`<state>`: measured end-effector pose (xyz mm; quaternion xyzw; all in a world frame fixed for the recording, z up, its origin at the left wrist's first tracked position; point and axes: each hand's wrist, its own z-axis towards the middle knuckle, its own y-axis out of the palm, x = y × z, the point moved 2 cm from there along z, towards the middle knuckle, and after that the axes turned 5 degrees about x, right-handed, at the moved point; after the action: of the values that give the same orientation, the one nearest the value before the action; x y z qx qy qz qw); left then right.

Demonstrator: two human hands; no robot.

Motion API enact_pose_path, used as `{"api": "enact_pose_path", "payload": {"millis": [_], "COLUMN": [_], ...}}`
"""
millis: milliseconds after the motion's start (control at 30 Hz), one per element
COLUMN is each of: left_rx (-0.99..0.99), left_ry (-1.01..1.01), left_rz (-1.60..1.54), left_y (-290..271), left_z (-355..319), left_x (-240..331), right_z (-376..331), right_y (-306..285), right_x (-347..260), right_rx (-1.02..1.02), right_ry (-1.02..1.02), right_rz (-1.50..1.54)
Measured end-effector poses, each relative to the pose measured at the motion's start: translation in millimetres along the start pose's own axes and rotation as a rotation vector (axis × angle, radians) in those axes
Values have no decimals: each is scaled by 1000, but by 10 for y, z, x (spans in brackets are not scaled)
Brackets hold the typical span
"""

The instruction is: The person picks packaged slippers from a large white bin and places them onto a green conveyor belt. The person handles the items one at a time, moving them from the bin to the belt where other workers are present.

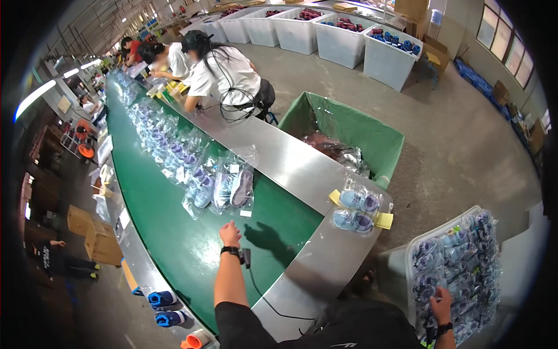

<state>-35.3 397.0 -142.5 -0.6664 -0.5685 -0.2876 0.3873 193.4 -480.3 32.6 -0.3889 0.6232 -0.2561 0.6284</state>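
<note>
Labels (246, 213), white, mark bagged shoes (241, 189) beyond the loosely closed left hand (231, 234); whether the right hand (442, 305) grips is unclear.

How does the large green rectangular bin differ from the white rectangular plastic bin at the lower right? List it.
Fill: the white rectangular plastic bin is full to its rim; the large green rectangular bin is filled well below its rim.
Contents: the white one holds clear-bagged, pale-blue shoes; the green one, crumpled plastic wrapping.
Reach: the right hand is over the white bin, not the green.
Both are open-topped.
</note>
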Motion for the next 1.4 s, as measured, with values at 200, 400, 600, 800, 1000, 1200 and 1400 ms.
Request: {"api": "enact_pose_path", "payload": {"millis": [200, 400, 600, 800, 1000, 1200, 1400], "left_rx": [47, -35, -242, -432, -520, 476, -49], "left_ry": [-310, -315, -143, -136, -217, 247, 831], "left_rz": [-495, -542, -546, -339, 131, 629, 504], "left_y": [706, 1081, 1269, 625, -1270, -2579, -1259], "left_z": [71, -46, -866, -1993, -2432, -2203, -3279], "left_x": [-242, -256, -274, -634, -1033, -976, -962], "right_z": [-367, -363, -206, -5, 304, 638, 772], "right_y": [8, 54, 169, 456, 847, 1344, 1734], "right_x": [-254, -598, -760, -657, -886, -1632, -2255], "right_rx": [-21, -75, -80, -138, -349, -544, -670], "right_ry": [-22, -71, -20, -185, -136, -426, -626], "right_rz": [-157, -142, -85, -20, 195, 138, 126]}}
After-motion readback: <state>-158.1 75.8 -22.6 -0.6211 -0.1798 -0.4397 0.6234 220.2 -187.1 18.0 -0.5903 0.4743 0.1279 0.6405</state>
